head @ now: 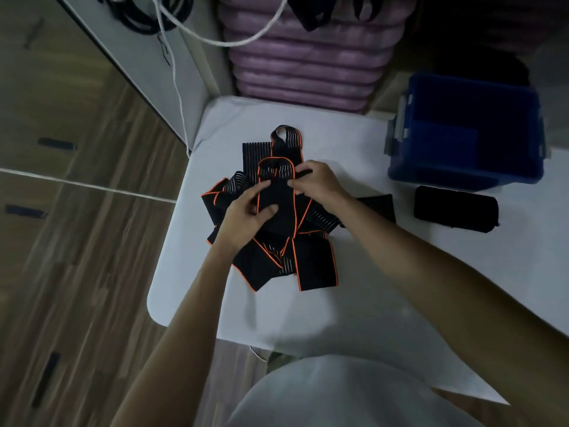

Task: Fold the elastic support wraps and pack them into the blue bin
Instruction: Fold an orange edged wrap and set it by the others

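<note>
Your left hand (246, 215) and right hand (317, 183) both pinch the top orange-trimmed wrap (277, 195) on the wrap pile (271, 241), left of the blue bin (465, 167); a folded black wrap (455, 208) lies just before that bin.

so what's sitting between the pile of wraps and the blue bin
In the head view, a black folded wrap lies on the white table, just in front of the blue bin and right of the pile of wraps.
</note>
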